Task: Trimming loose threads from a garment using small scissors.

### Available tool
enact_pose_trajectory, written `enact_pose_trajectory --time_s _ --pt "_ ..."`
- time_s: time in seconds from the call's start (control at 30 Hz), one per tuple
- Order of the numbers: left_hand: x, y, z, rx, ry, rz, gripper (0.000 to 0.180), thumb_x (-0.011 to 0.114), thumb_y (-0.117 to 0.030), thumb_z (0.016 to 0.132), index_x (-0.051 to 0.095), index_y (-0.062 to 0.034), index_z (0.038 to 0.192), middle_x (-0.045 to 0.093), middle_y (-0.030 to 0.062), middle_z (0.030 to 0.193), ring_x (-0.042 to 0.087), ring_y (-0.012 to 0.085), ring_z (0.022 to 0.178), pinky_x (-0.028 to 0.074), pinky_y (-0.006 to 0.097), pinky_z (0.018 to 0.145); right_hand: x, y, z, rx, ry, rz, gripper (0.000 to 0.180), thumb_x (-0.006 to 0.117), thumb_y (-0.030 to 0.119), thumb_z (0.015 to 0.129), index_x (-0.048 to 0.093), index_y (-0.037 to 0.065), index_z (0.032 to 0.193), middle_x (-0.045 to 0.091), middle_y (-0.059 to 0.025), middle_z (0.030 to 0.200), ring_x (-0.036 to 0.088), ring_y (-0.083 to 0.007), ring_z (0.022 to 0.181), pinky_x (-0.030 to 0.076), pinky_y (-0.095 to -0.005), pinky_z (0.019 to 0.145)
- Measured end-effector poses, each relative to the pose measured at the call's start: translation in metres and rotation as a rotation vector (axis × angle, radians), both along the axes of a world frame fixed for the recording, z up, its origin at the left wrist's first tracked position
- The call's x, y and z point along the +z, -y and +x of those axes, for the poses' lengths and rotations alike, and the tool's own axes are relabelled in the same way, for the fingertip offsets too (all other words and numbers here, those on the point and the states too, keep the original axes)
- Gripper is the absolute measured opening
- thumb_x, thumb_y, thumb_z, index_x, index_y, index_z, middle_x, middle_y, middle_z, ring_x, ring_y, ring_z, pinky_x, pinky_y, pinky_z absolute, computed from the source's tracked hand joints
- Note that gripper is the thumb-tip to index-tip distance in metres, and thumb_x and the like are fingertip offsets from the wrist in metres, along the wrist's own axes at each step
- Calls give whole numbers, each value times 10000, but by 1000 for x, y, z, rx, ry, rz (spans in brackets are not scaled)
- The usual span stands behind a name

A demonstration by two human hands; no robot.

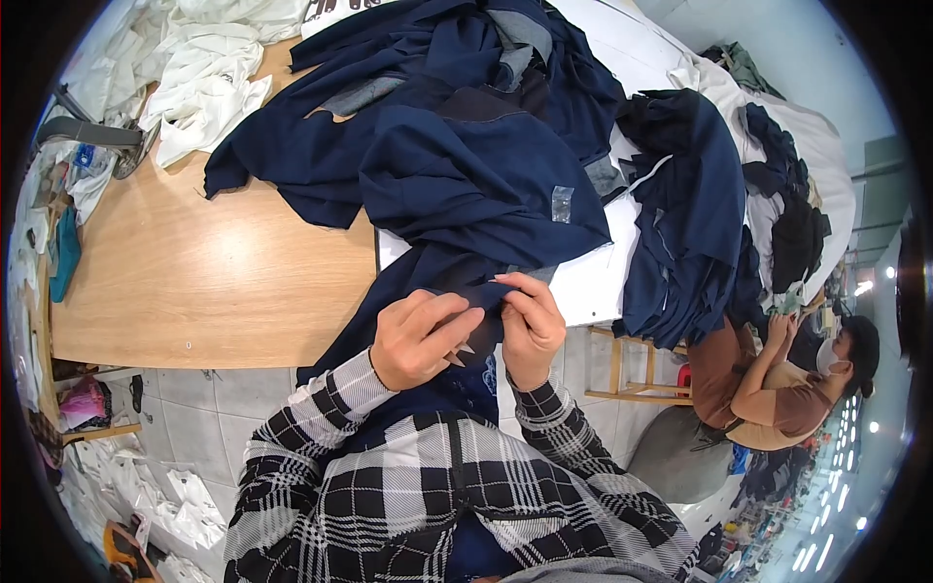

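Note:
My left hand (418, 340) is closed, its fingers curled at the near edge of a navy garment (466, 175). Small pale pointed tips show just under those fingers; what they belong to I cannot make out. Thumb and fingers of my right hand (531, 328) pinch a fold of the same dark cloth, close beside the left. The garment spreads away from me over the table, with a clear sticker (562, 205) on it. Part of it hangs over the front edge, towards my lap.
More navy garments (680, 223) are heaped to the right. White cloth (209, 83) lies at the far left of the wooden table (214, 272), near a grey clamp-like arm (92, 132). A masked co-worker (777, 389) sits at the right, beside a wooden stool (637, 374).

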State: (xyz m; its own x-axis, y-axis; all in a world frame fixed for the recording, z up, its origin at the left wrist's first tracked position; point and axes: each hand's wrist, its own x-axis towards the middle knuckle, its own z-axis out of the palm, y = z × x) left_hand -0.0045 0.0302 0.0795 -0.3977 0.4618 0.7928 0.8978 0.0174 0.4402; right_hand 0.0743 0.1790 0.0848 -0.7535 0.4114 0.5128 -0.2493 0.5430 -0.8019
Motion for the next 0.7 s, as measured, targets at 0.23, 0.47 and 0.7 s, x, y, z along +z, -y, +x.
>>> enact_pose_trajectory --time_s 0.23,0.47,0.7 --pt "8 -3 5 -68 521 26 244 668 34 717 627 2 955 626 95 819 586 192 650 479 263 562 3 -2 3 79 56 -66 150 571 -123 763 631 -52 881 639 -116 957 612 -178 789 477 -239 686" --pt "30 6 -19 -393 1529 -94 207 641 -57 824 651 18 1017 632 -8 835 536 28 718 424 168 658 16 -13 4 269 266 -766 254 600 -55 831 616 -21 1082 624 -43 951 579 -99 846 451 -199 769" --pt "26 6 -23 -505 1698 -155 142 657 -83 819 665 -11 941 595 -33 732 455 -5 573 310 153 487 14 -18 3 413 350 -814 313 602 -38 845 549 -13 1152 596 -32 1036 557 -89 935 440 -196 823"
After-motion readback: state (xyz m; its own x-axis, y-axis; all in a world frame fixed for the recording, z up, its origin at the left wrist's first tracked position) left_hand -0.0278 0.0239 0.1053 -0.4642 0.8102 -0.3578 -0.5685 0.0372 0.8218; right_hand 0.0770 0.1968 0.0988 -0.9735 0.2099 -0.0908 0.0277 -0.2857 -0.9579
